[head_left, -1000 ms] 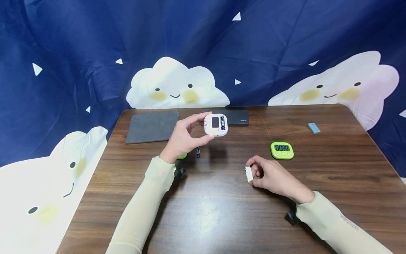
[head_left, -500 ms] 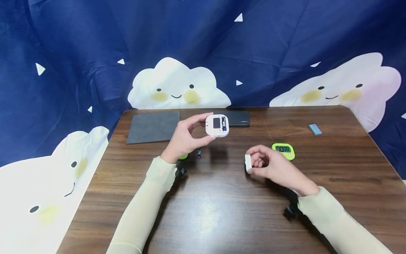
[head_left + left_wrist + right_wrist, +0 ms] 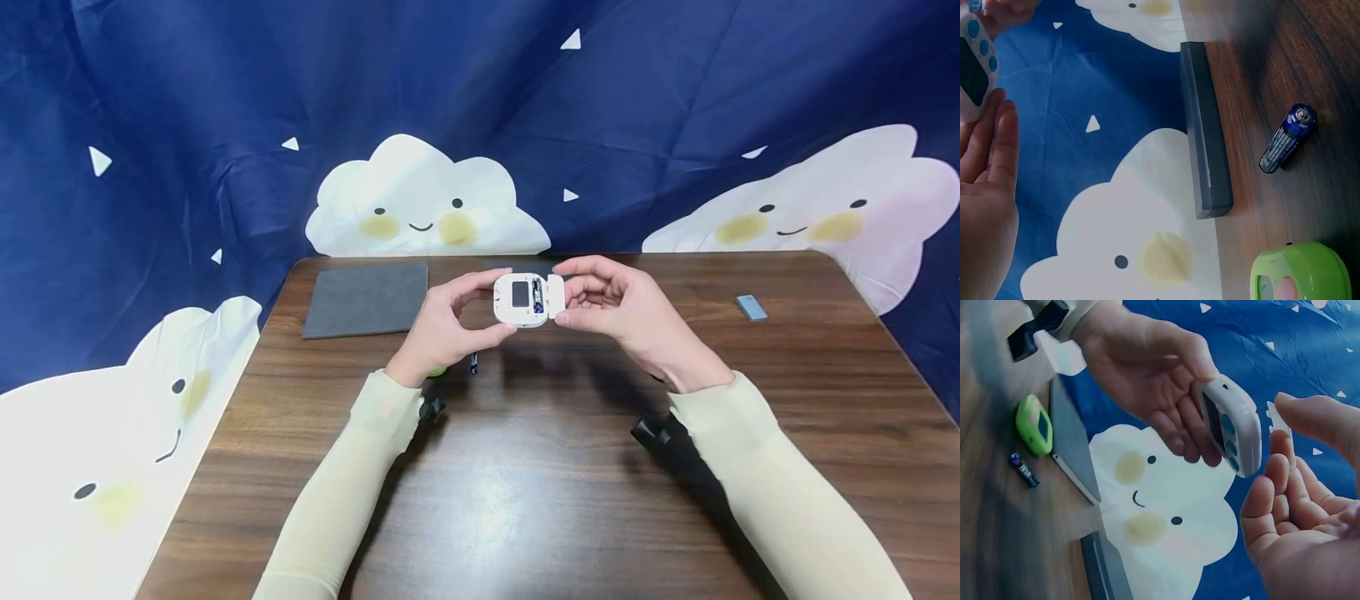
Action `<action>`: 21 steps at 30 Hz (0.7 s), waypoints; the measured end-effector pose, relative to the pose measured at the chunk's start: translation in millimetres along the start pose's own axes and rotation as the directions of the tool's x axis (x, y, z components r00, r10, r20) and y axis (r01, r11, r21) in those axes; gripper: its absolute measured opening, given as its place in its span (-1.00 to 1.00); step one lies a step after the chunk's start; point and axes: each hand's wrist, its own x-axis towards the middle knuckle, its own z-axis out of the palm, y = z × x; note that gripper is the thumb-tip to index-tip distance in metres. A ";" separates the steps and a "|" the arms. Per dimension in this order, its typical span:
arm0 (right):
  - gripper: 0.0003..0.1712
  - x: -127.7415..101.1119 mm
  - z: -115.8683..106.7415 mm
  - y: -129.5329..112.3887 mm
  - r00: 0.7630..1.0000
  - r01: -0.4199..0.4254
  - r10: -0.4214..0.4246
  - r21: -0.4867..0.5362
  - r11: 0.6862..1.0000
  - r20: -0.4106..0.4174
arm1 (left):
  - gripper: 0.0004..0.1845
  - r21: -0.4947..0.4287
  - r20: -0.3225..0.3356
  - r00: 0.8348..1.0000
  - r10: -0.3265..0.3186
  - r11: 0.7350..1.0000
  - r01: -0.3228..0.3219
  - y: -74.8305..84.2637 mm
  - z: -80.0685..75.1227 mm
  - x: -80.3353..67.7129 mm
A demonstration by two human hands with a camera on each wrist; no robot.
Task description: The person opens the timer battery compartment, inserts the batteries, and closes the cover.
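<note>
My left hand (image 3: 442, 329) grips a white digital timer (image 3: 507, 312) above the table, its back facing the head camera. A dark blue battery (image 3: 537, 296) sits in the uncovered slot on that back. Round blue buttons and a dark screen show on the timer's front in the right wrist view. My right hand (image 3: 637, 321) pinches a small white battery cover (image 3: 556, 296) between thumb and fingers, close beside the timer's slot edge. A narrow gap separates cover and timer in the right wrist view. A loose battery (image 3: 1288, 137) lies on the table below.
A green timer (image 3: 1034, 425) lies near the loose battery, mostly behind my left wrist in the head view. At the back are a flat grey board (image 3: 367, 300) and a black box (image 3: 1207, 137), partly hidden. A small blue block (image 3: 752, 307) lies at the right.
My right hand has risen from low over the table, moving up and left with the battery cover to the timer's side. It now hides the right-hand green timer. My left hand stays nearly still.
</note>
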 end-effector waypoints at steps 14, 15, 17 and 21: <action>-0.45 14.8 2.0 -10.4 1.000 0.003 0.001 -0.216 0.976 0.020 | -0.25 0.019 -0.004 1.000 0.024 1.000 -0.024 2.4 0.4 0.6; -0.45 15.0 2.0 -10.8 1.000 0.009 -0.004 -0.233 0.973 0.023 | -0.25 0.020 -0.004 1.000 0.024 1.000 -0.024 2.6 0.3 0.7; -0.45 15.3 2.0 -11.8 1.000 0.009 -0.004 -0.269 0.963 0.017 | -0.25 0.022 -0.003 1.000 0.021 1.000 -0.021 2.5 0.2 0.7; -0.46 16.0 1.3 -13.0 0.999 0.026 -0.019 -0.338 0.941 0.026 | -0.26 0.013 -0.004 1.000 0.007 1.000 -0.007 4.3 0.4 0.5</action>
